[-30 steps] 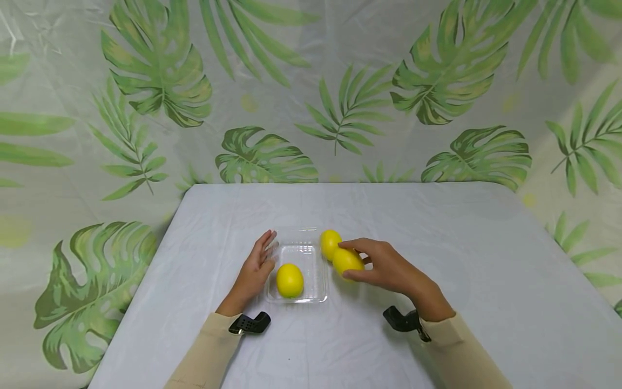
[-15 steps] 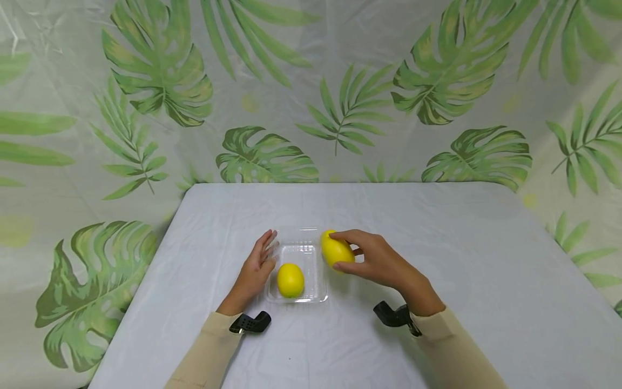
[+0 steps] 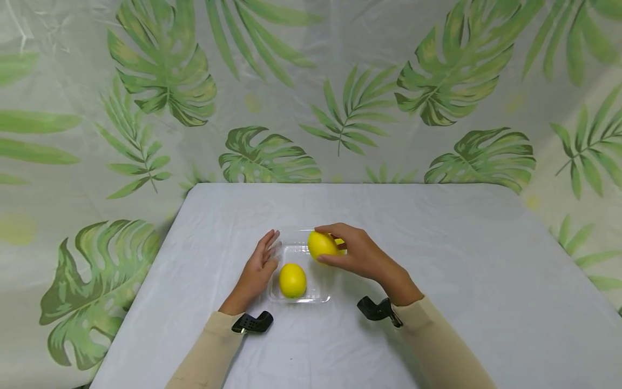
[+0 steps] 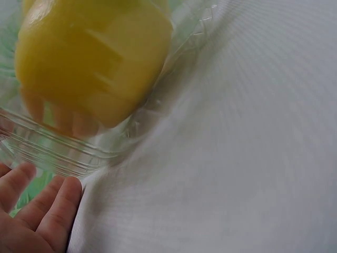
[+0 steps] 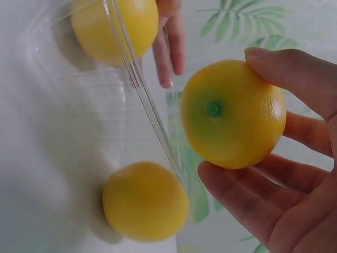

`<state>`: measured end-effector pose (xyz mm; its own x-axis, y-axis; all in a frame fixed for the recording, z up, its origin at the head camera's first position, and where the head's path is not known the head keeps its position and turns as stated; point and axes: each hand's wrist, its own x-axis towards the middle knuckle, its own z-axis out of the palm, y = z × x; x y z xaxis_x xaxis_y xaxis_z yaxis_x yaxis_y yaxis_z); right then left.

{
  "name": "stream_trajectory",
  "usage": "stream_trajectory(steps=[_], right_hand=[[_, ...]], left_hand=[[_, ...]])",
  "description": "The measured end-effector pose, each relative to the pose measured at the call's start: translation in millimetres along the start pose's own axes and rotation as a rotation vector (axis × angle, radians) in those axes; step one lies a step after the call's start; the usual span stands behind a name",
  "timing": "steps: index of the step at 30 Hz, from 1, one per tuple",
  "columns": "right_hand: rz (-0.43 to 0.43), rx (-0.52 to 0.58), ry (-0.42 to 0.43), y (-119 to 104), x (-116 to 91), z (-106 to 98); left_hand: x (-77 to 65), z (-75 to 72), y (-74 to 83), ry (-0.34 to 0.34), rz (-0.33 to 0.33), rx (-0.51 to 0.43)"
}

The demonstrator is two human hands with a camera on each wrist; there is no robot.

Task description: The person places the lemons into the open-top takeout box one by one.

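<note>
My right hand (image 3: pixel 359 251) holds a yellow lemon (image 3: pixel 322 247) between thumb and fingers, over the right side of a clear plastic tray (image 3: pixel 303 300). In the right wrist view the green stem end of this lemon faces the camera. A second lemon (image 3: pixel 293 281) sits inside the tray, at its near left. Outside the tray's right wall lies a third lemon (image 5: pixel 145 203), mostly hidden behind my right hand in the head view. My left hand (image 3: pixel 254 273) rests along the tray's left side, its fingers extended at the wall.
A white cloth covers the table (image 3: pixel 437 232). Behind it hangs a leaf-patterned backdrop (image 3: pixel 272 97). Black camera mounts (image 3: pixel 252 322) sit on both wrists.
My right hand has carried its lemon leftward, from beside the third lemon to over the tray. My left hand, the tray and the lemon in it have stayed in place.
</note>
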<state>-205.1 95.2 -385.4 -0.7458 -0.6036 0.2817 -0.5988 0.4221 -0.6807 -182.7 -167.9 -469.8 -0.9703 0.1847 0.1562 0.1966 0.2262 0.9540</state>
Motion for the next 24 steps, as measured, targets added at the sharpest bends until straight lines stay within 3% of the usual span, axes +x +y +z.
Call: stream_trajectory(steps=[9, 17, 24], right_hand=[[0.04, 0.004, -0.012, -3, 21, 18], [0.085, 0.048, 0.025, 0, 33, 33], [0.099, 0.035, 0.041, 2, 40, 43]], left_hand=[[0.9, -0.5, -7.1, 0.001, 0.021, -0.052], [-7.3, -3.6, 29.2, -0.045, -0.016, -0.044], [-7.0, -3.9, 30.2, -0.047, -0.014, -0.038]])
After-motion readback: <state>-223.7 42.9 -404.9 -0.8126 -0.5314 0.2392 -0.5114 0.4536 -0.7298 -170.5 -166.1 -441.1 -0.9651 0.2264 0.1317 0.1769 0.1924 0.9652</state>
